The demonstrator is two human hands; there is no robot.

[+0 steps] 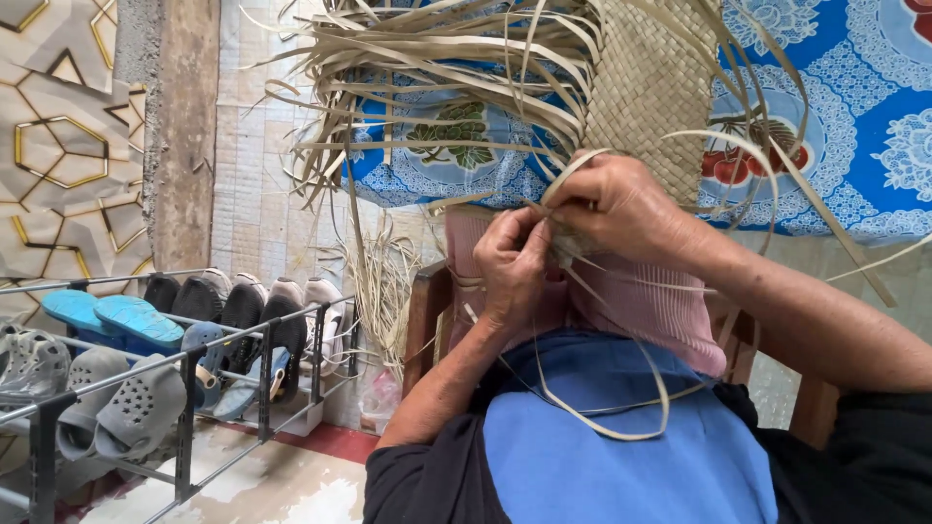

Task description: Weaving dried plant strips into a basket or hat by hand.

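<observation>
Both hands meet at the near lower edge of a half-woven mat (652, 92), which hangs up and away from the lap so that its finished part stays flat and out of the way while the loose ends fall within reach. The left hand (512, 267) is closed, fingertips pinched on thin strips (427, 68) at the working edge, seemingly to keep the last crossing tight. The right hand (621, 209) curls over from the right, thumb and fingers pressed on the same bunch, one strip looping over its knuckles; exactly which strand each hand grips is hidden by the fingers. The mat is a close, even plait of flat, pale, dry leaf ribbons, matte and stiff enough to hold a curve; the unwoven ends fan out to the left and far side in long, springy bands. Under the hands lies a ribbed pink cloth (650, 301) over a blue garment (602, 437), soft padding for the lap. Behind hangs a glossy blue patterned sheet (864, 87). To the left, a dark metal rack (184, 427) holds rubber and foam sandals (126, 320) in rows, standing near a tiled wall
</observation>
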